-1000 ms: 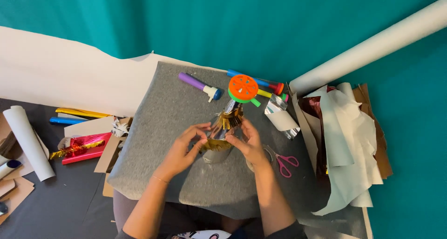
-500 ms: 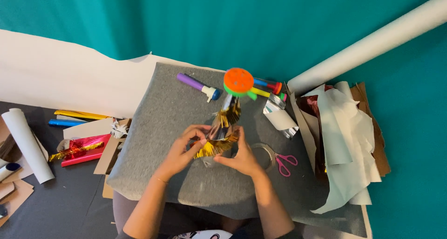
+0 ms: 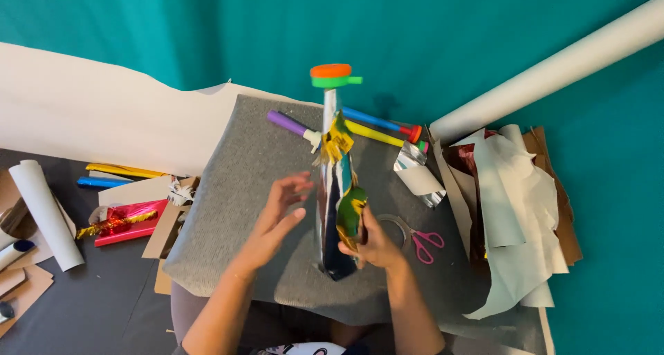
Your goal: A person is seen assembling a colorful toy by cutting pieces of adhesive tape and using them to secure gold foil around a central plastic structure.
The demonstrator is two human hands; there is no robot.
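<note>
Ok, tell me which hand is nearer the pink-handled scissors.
Right. The right hand grips the shiny foil-wrapped craft piece just left of the pink-handled scissors; the left hand hovers open on the far side of that piece, farther away.

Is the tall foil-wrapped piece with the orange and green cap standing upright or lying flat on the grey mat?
Upright. The tall foil-wrapped piece rises from the grey mat, cap on top, base gripped by the right hand; the left hand is open beside it, not touching.

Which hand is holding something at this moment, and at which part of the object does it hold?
The right hand holds the tall foil-wrapped bottle near its lower end, standing upright on the grey pad. The left hand is open beside it, holding nothing.
</note>
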